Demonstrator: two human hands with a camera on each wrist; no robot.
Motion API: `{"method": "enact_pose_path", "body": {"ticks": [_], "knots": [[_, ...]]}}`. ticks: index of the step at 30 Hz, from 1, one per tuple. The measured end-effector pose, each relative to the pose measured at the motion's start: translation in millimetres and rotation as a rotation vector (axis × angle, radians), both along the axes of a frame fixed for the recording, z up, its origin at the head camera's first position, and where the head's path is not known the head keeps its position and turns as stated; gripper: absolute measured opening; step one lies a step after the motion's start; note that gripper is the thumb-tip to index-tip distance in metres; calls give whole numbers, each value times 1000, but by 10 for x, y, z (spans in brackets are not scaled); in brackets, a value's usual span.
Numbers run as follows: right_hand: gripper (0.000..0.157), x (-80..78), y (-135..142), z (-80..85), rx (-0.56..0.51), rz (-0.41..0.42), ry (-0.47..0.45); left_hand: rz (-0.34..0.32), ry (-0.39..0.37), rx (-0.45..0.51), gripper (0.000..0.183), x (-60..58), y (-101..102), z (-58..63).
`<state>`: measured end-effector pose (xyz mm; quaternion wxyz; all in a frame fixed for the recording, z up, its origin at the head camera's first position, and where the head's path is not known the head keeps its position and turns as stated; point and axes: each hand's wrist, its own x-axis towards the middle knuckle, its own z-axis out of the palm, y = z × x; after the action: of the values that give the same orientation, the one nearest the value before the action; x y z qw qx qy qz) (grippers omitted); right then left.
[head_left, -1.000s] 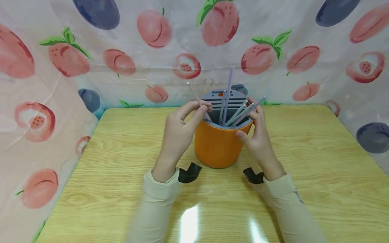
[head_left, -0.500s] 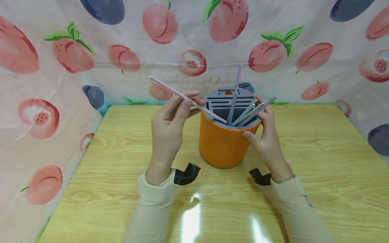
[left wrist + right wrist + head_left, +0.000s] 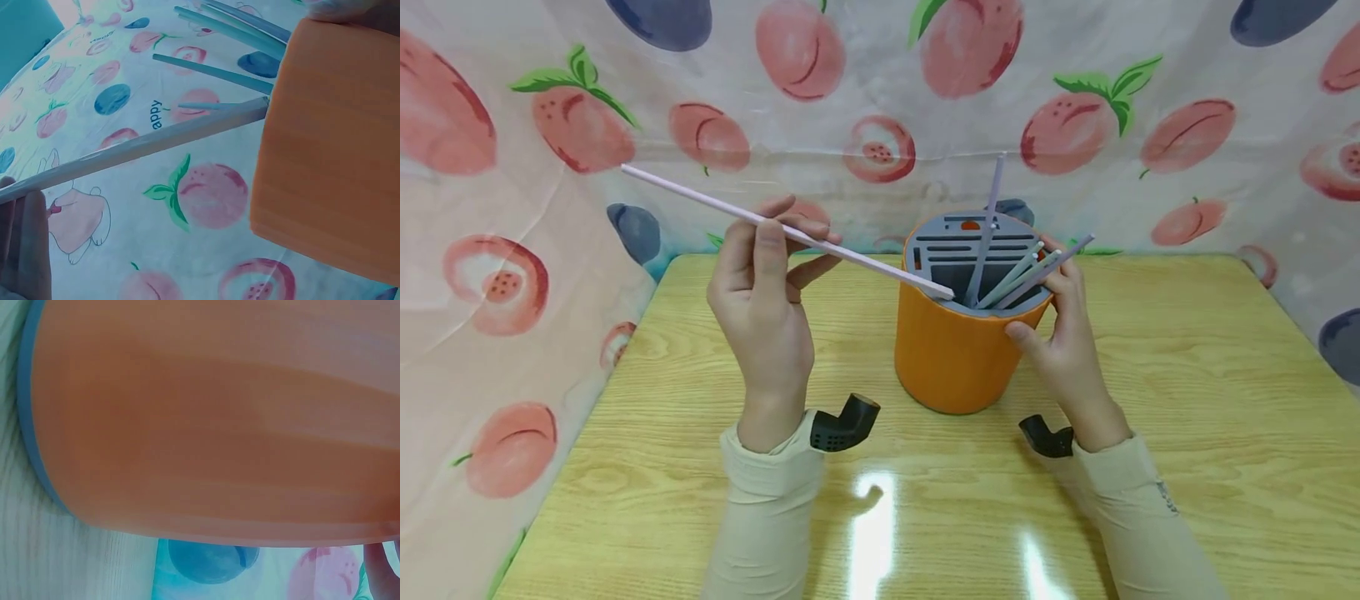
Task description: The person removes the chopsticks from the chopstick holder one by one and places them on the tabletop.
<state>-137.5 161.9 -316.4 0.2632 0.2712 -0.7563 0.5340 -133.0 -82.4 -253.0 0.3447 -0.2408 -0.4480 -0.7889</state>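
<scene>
In the head view my left hand [image 3: 763,321] pinches a long pale-pink chopstick [image 3: 700,198] between thumb and fingers. It slants down to the right, its thicker end over the near left rim of an orange knife block [image 3: 951,358]; whether the two touch I cannot tell. My right hand [image 3: 1067,358] grips the block's right side near the rim, thumb in front. Other chopsticks [image 3: 995,192], lavender and pale green, lean in the block's open compartment. The left wrist view shows the pinched chopstick [image 3: 144,145] beside the block's wall [image 3: 331,144]. Only orange wall [image 3: 206,437] fills most of the right wrist view.
The block stands on a wood-grain table [image 3: 1195,375]. Its grey top has several narrow slots [image 3: 970,248] behind the open compartment. A fruit-printed cloth [image 3: 812,150] hangs behind and along the sides. Black wrist mounts [image 3: 846,423] stick out from both cuffs.
My left hand has moved left, bringing its chopstick from inside the block out to a low slant at the rim. The right hand keeps its hold, and the view has shifted slightly.
</scene>
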Motion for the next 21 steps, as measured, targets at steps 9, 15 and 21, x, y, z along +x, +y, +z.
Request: {"method": "enact_pose_path", "body": {"ticks": [9, 15, 21], "knots": [[76, 8, -4, 11, -3, 4, 6, -56, -35, 12, 24, 5, -36, 17], [76, 5, -8, 15, -3, 10, 6, -57, -90, 4, 20, -28, -97, -6], [75, 4, -5, -6, 5, 3, 7, -79, -329, -272, 20, -89, -61, -69]]}}
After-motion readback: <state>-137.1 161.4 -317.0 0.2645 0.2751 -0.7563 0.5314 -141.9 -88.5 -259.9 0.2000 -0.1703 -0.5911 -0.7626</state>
